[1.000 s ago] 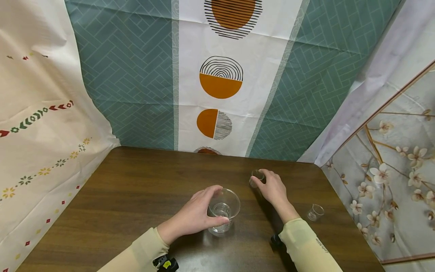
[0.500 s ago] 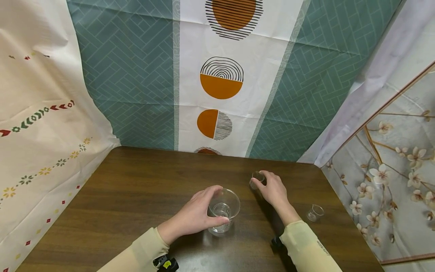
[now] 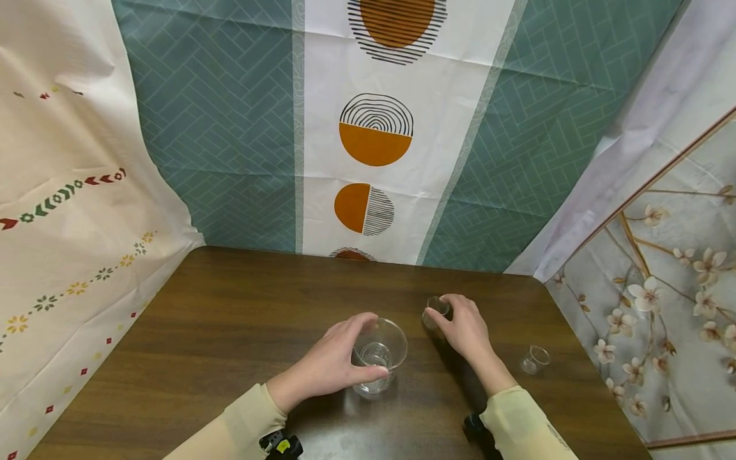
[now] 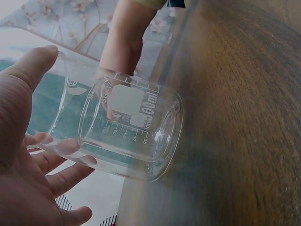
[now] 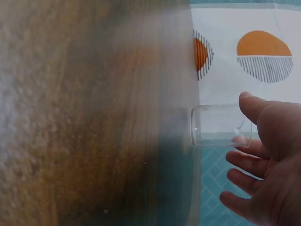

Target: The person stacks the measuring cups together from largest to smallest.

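Your head view looks forward and down over the table (image 3: 230, 319), far enough back to take in your left hand (image 3: 329, 359), your right hand (image 3: 464, 327) and the back cloth (image 3: 402, 83). Your left wrist view sits low and close to the big glass (image 4: 73, 110), facing across toward your right arm (image 4: 124, 42) (its picture lies sideways). Your right wrist view, also low and sideways, faces the small glass (image 5: 216, 126) and the back cloth; your head view shares these, and the big glass too.
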`<state>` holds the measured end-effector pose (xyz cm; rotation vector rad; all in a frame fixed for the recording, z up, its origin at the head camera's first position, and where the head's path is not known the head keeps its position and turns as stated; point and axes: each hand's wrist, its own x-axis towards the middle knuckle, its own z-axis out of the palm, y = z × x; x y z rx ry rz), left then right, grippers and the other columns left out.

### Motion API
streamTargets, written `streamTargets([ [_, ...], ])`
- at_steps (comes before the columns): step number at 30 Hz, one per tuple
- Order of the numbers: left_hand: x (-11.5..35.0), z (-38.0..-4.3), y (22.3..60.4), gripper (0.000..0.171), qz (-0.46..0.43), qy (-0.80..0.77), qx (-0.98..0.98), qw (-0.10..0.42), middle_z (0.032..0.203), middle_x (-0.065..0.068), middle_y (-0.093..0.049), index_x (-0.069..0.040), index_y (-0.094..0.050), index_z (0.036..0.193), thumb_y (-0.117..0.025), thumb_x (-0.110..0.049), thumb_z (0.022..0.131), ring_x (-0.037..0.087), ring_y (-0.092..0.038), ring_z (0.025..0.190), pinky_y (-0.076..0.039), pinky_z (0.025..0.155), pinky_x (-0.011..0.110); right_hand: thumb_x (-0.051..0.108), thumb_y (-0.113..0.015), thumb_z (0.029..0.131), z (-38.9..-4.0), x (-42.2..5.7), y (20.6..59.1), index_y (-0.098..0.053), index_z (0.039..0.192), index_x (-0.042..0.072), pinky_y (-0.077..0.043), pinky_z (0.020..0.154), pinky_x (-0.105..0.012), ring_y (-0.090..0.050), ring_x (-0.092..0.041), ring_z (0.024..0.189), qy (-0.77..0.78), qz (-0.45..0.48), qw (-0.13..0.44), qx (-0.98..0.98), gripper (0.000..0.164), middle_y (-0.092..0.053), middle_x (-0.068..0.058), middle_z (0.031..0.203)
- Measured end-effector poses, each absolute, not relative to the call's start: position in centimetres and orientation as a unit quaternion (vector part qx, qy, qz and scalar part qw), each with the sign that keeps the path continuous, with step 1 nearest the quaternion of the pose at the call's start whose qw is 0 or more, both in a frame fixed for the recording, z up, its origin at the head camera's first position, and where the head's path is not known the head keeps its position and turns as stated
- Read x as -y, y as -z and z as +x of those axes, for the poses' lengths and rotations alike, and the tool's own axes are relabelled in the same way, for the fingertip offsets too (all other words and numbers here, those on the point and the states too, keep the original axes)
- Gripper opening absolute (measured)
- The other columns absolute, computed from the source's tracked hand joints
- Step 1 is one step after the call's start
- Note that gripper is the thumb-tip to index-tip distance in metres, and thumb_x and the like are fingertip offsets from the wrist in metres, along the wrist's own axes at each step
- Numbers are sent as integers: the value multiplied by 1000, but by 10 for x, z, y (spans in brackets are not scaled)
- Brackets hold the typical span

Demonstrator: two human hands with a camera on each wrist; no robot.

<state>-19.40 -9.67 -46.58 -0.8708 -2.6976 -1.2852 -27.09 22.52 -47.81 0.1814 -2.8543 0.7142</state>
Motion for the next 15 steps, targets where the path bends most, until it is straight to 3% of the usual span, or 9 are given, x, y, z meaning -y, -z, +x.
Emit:
streamTargets([
  [15, 97, -194, 464, 90, -281, 415, 866, 12, 149, -3, -62, -19, -50, 157, -90, -60, 88, 26, -56, 138, -44, 116, 59, 52, -76, 104, -252, -218, 458, -69, 141, 2, -45, 116, -63, -47, -43, 149, -257, 80, 115, 956, 63, -61, -19, 154],
])
